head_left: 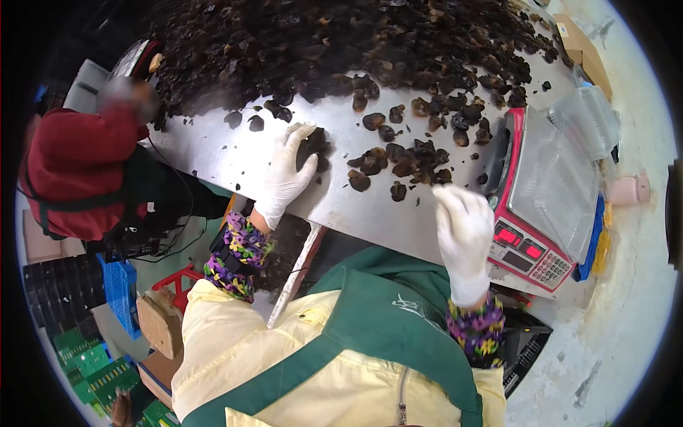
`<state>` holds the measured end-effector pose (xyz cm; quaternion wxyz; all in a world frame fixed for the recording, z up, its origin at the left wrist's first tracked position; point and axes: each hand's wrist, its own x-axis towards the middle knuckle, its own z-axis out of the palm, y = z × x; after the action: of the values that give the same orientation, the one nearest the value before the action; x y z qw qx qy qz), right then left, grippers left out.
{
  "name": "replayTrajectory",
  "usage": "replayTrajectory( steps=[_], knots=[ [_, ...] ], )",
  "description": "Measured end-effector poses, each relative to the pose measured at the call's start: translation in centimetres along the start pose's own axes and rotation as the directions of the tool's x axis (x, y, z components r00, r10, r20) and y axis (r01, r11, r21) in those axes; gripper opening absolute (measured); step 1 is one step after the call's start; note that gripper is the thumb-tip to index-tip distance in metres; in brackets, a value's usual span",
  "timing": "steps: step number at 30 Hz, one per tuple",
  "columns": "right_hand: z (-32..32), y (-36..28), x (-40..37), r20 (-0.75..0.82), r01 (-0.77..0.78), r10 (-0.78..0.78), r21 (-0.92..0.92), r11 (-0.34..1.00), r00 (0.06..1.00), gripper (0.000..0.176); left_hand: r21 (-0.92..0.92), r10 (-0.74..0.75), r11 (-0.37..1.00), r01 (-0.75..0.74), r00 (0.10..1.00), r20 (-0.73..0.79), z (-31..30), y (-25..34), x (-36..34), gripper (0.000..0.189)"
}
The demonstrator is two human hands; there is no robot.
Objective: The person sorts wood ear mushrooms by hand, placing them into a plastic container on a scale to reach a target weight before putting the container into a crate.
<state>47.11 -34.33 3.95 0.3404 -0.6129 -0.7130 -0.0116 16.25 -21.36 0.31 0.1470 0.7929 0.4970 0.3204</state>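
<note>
My left hand (286,178), in a white glove, is on the metal table with its thumb and fingers curled around a small clump of dark wood ear mushrooms (317,148). White-gloved too, my right hand (465,231) is above the table's front edge, left of the scale. Its fingers are bent and pressed together; whatever they may hold is hidden. Between the hands lies a loose group of brown wood ear mushrooms (413,160). A large dark heap of the same mushrooms (320,50) covers the back of the table.
A red digital scale (530,235) with lit displays stands at the right, bearing clear plastic trays (558,178). More clear containers (587,117) are behind it. A person in a red top (85,171) is at the left, near another scale (135,60). A blue crate (119,292) is lower left.
</note>
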Motion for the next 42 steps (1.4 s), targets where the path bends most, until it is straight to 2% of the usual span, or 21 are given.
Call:
replayTrajectory(
  steps=[2,4,6,10,12,13,14,16,17,18,20,21,24,25,26,28,31,36,38,40,42],
  knots=[
    [2.8,-0.2,2.4,0.073,-0.029,0.034,-0.070,0.997,0.997,0.043,-0.038,-0.074,0.996,0.077,0.994,0.076,-0.2,-0.8,0.0,0.064],
    [5.2,0.0,3.8,0.145,-0.019,0.046,-0.182,0.983,0.988,0.048,0.203,0.075,0.976,-0.082,0.996,0.042,0.1,-1.1,0.6,0.076],
    [7.1,0.2,4.2,0.151,-0.007,0.040,-0.215,0.977,0.988,0.046,0.191,0.063,0.979,-0.075,0.996,0.067,0.3,-1.5,1.5,0.085],
    [8.0,0.9,4.0,0.109,0.087,-0.060,-0.266,0.960,0.992,0.032,0.117,0.186,0.969,-0.219,0.951,0.246,0.4,-1.3,1.9,0.071],
    [7.3,1.0,3.5,-0.017,0.066,-0.068,-0.084,0.994,0.998,0.029,0.135,0.240,0.950,-0.283,0.933,0.269,0.1,-0.8,0.8,0.061],
    [6.9,1.0,3.8,-0.126,0.095,-0.094,0.004,0.995,0.988,0.027,0.152,0.241,0.951,-0.271,0.952,0.190,0.4,-1.1,0.2,0.042],
    [6.8,0.9,3.7,-0.120,0.091,-0.090,0.003,0.996,0.989,0.027,0.147,0.238,0.952,-0.268,0.952,0.194,0.4,-1.4,-0.1,0.042],
    [6.7,0.2,3.6,0.021,-0.128,0.127,0.284,0.950,0.992,0.026,0.115,0.101,0.987,-0.110,0.992,0.080,0.1,-2.2,-0.7,0.032],
    [6.9,-0.1,4.2,-0.045,-0.001,0.011,0.225,0.974,0.999,0.026,0.089,0.096,0.991,-0.098,0.995,0.032,0.0,-2.6,-0.6,0.021],
    [6.8,-0.8,4.7,-0.045,-0.001,0.012,0.224,0.975,0.999,0.026,0.088,0.097,0.991,-0.099,0.995,0.032,-0.1,-2.5,-0.5,0.021],
    [6.8,-2.3,5.7,0.201,-0.012,-0.016,0.138,0.990,0.979,0.030,-0.101,-0.063,0.993,0.055,0.995,-0.083,-0.2,-2.0,-0.3,0.018],
    [6.9,-2.8,6.1,0.268,0.002,-0.026,0.090,0.996,0.963,0.035,-0.086,-0.046,0.995,0.041,0.998,-0.053,-0.9,-0.5,0.3,0.022],
    [9.2,-2.5,6.3,0.172,0.099,-0.114,0.093,0.991,0.978,0.047,-0.113,0.011,0.994,-0.004,0.998,0.062,0.0,2.4,0.5,0.036],
    [9.8,-2.3,6.2,0.236,0.102,-0.109,0.040,0.994,0.966,0.046,-0.081,0.061,0.995,-0.053,0.993,0.103,0.5,3.4,0.4,0.045],
    [10.3,-2.0,5.9,0.235,0.102,-0.109,0.041,0.994,0.966,0.046,-0.093,-0.042,0.994,0.064,0.974,0.223,0.9,4.8,0.1,0.050],
    [10.8,-1.7,5.7,0.185,0.173,-0.173,0.013,0.985,0.967,0.023,-0.008,-0.010,1.000,0.012,0.974,0.227,2.9,5.3,-0.5,0.051],
    [10.3,-0.8,4.7,0.142,0.152,-0.153,0.018,0.988,0.978,0.016,0.093,-0.054,0.995,0.031,0.964,0.261,3.7,5.5,-1.2,0.048],
    [8.1,-0.6,4.1,0.085,0.101,-0.102,0.008,0.995,0.991,0.017,0.007,0.012,1.000,-0.014,0.982,0.188,3.2,4.2,-1.4,0.042],
    [7.6,-0.9,4.4,0.079,0.063,-0.066,0.042,0.997,0.995,0.027,-0.264,-0.100,0.957,0.119,0.991,0.085,2.3,4.3,-1.3,0.040],
    [7.6,-1.6,5.1,0.108,0.086,-0.088,0.028,0.996,0.990,0.033,-0.681,-0.342,0.617,0.394,0.914,0.220,1.9,3.9,-1.4,0.036],
    [8.1,-2.4,5.6,0.130,0.113,-0.114,0.018,0.993,0.985,0.040,-0.647,-0.475,0.427,0.631,0.766,0.433,-0.1,3.1,-0.9,0.034]
  ],
)
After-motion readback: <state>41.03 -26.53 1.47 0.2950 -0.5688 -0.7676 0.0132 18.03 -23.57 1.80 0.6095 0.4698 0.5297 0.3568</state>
